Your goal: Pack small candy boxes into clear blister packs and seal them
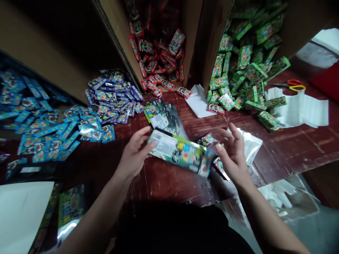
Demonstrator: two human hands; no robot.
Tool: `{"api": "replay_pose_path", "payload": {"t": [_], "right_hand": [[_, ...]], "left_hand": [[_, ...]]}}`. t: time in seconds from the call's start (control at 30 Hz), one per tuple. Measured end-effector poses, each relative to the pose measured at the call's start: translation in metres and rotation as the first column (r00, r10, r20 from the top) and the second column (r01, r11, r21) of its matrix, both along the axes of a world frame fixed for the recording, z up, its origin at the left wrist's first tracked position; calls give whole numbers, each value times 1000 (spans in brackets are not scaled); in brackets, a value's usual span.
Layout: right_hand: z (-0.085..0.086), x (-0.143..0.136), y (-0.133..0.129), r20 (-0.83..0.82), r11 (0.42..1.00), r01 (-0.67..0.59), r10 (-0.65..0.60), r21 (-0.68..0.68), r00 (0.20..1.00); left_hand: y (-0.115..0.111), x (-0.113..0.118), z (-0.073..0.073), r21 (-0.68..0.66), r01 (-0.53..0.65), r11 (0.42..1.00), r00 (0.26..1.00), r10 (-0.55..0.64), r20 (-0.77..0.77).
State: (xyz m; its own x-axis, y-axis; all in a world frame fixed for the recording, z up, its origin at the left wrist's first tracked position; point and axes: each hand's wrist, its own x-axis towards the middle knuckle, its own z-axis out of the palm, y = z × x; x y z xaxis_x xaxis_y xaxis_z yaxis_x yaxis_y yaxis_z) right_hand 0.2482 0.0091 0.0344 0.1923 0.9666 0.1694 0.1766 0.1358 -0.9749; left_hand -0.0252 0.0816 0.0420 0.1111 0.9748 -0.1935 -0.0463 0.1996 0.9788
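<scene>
My left hand grips the left end of a long green printed packet with a pale label, between thumb and fingers. The packet hangs tilted over the table, its right end smeared by motion. My right hand is beside that end, fingers curved and apart, holding nothing that I can see. Under the packet lies another dark green printed packet. A small dark colourful packet lies between the held packet and my right fingers. Clear plastic bags lie just right of my right hand, partly covered by it.
Cardboard boxes spill small blue packets, purple packets, red packets and green packets onto the dark red table. White paper, scissors and a plastic tray of white scraps also lie around.
</scene>
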Motion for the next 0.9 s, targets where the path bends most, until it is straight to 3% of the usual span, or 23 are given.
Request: {"api": "replay_pose_path", "payload": {"t": [0.1,0.23,0.3,0.4,0.47,0.53,0.63,0.67,0.7,0.77,0.8,0.83,0.9], "right_hand": [[-12,-18,-7,-218,989,88,-112,-119,969],[-17,-36,2,-317,974,208,-227,-93,921],[-15,-35,5,-304,983,173,-182,-55,935],[-15,-32,2,-292,997,-57,41,-48,955],[-17,-27,2,-216,972,-225,208,-59,954],[-20,-16,14,-93,960,-274,268,-51,959],[-21,20,59,165,992,-118,110,42,980],[-20,35,77,391,995,-62,26,80,920],[-19,50,96,604,996,-43,-10,73,797],[-16,73,128,859,997,-75,59,-23,509],[-16,80,141,902,992,-93,112,-80,417],[-15,85,150,916,986,-112,156,-123,368],[-14,85,161,917,980,-122,193,-160,350]], "left_hand": [[-19,-4,-7,-74,-134,988,975,144,169],[-57,7,-29,-71,-86,994,983,96,154],[-69,8,-37,-33,0,999,1000,1,23],[-70,8,-36,-9,171,985,980,-171,-103],[-63,11,-32,-4,222,975,972,-221,-85],[-55,14,-29,18,218,976,974,-216,-67],[-46,13,-27,31,204,978,976,-201,-90],[-45,12,-27,26,199,980,976,-195,-101],[-43,10,-28,23,195,981,975,-191,-109],[-42,9,-27,19,191,981,975,-188,-117],[-41,9,-27,21,188,982,976,-184,-118],[-41,10,-26,23,183,983,977,-179,-116],[-41,12,-26,29,167,986,980,-162,-113]]}}
